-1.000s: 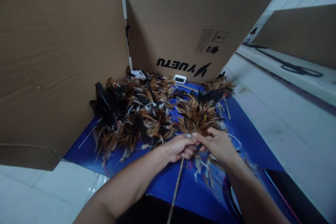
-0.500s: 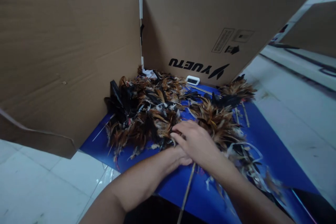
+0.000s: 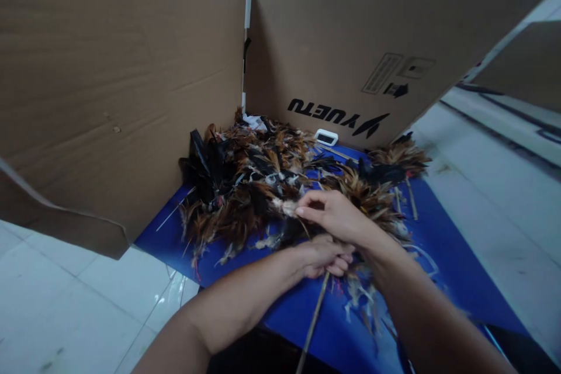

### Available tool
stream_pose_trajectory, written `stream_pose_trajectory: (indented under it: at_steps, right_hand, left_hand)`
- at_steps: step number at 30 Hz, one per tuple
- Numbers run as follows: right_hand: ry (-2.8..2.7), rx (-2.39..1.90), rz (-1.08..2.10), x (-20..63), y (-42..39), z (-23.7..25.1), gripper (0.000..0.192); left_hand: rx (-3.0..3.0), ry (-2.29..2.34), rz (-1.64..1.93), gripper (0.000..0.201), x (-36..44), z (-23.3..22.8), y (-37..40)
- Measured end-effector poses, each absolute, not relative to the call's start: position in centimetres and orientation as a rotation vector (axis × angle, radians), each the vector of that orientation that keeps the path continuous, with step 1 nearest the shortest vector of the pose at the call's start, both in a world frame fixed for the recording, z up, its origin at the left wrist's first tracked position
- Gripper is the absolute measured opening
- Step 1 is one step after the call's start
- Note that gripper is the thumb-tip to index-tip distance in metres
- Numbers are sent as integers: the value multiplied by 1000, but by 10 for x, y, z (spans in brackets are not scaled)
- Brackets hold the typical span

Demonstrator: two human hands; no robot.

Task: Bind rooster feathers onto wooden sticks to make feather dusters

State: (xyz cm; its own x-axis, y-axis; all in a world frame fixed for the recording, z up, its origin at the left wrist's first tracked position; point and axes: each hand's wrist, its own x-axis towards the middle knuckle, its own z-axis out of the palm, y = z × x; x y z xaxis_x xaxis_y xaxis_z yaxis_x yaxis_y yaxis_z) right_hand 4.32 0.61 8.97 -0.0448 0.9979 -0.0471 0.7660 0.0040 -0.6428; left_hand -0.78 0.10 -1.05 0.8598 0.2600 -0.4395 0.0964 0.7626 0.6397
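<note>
A heap of brown, black and white feathers [image 3: 245, 187] lies on a blue sheet [image 3: 433, 245]. My left hand [image 3: 324, 257] grips a thin wooden stick [image 3: 312, 327] that carries a bundle of brown feathers [image 3: 370, 201] at its upper end. My right hand [image 3: 335, 216] reaches over the left one and pinches a small tuft of pale feathers [image 3: 284, 207] at the edge of the heap.
Tall cardboard walls [image 3: 109, 87] stand to the left and behind, the back one [image 3: 350, 52] printed with a brand name. A small white device [image 3: 326, 137] sits at its foot. More feathered sticks [image 3: 398, 158] lie at the right. White tiled floor [image 3: 491, 187] surrounds the sheet.
My right hand left the stick, reached left into the heap and now lifts a pinched tuft. The left hand kept its grip on the stick. The view shifted slightly.
</note>
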Motion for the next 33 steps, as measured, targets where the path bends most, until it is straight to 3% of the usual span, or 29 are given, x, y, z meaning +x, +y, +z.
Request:
stream_pose_trajectory:
  at_steps: [3,13,17,22,33]
  right_hand:
    - [-1498,-1743,1018,54,-3,100,18]
    - [-1370,-1592,1047,79,-21,130,25]
    - [-1769,-1799,883,91,-23,144,18]
    - [-2342,-1961,774,99,-17,140,23]
    - [-2501,-2113,670,99,-9,129,30]
  left_hand:
    - [707,472,99,23,-13,-2,1]
    - [755,433,104,38,-16,0,2]
    - [761,367,105,45,-16,-3,1]
    - [801,399,132,45,-14,-5,0]
    - [822,374,106,38,-15,-5,-1]
